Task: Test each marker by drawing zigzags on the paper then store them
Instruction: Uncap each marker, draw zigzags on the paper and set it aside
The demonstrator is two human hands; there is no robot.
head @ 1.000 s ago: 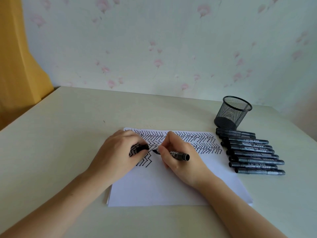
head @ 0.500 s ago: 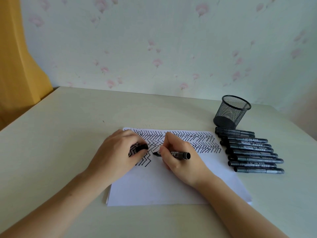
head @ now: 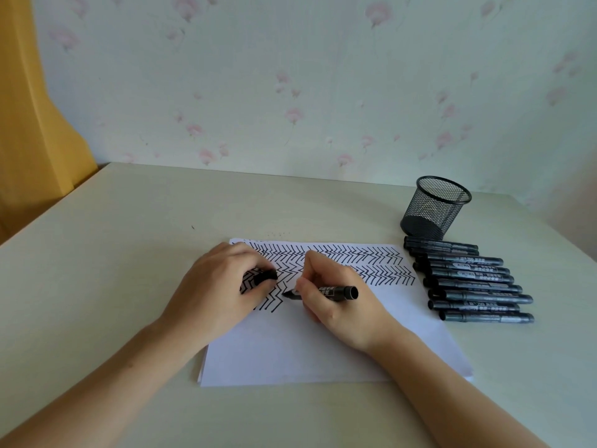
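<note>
- Paper (head: 323, 350), a thin white stack, lies flat on the table (head: 129, 253), near the middle of the view. Rows of black zigzags (head: 371, 263) fill its far strip; the near half is blank.
- Right hand (head: 336, 305) rests on the paper and pinches an uncapped black marker (head: 336, 291) between thumb and fingers. The marker lies low, almost level, butt end toward 3 o'clock, nib toward 9 o'clock (nib at or just above the sheet; contact cannot be told).
- The nib sits just at 3 o'clock of a short zigzag column that ends lower than the rows beside it.
- Left hand (head: 219, 289) lies on the paper at 9 o'clock of the right hand, fingers curled round a small black cap (head: 266, 275). Only the cap's end shows past the fingers. The hand's heel presses the sheet's left part.
- Spare markers (head: 468, 279), black and capped, lie side by side on the table at 3 o'clock of the paper, just off its right edge. All lie roughly crosswise, stepped toward the near side (count about nine, the far ones overlap).
- Mesh cup (head: 434, 210), black wire, stands upright at 12 o'clock of the marker row, just beside the farthest marker. No marker shows above its rim.
- Wall (head: 290, 92) with pale pink flower print runs behind the table; a yellow curtain (head: 32, 124) hangs at 10 o'clock.
</note>
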